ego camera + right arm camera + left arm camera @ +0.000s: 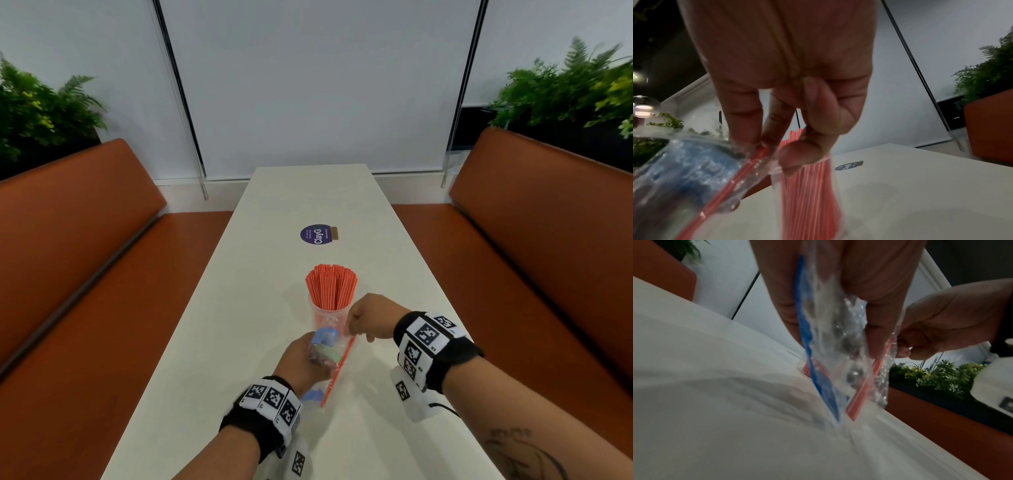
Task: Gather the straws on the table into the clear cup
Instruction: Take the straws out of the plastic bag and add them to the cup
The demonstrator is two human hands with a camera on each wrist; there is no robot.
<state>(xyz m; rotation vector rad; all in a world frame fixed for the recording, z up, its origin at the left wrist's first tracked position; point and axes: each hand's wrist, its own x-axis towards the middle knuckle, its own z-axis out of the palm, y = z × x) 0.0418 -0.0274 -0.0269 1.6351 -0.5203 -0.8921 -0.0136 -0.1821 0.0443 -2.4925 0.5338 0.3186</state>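
Now, with left hand [301, 359] gripping plastic bag [323, 353] and right hand [368, 317] pinching last straw [337, 368], draw straight out, then lower into clear cup [330, 317].

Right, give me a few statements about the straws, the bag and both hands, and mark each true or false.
1. The clear cup stands upright, full of red straws. True.
2. The left hand rests flat on the table. False: it grips a clear plastic bag.
3. The right hand pinches the top end of one red straw. True.
4. That straw is already in the cup. False: it is beside the cup, in the bag.
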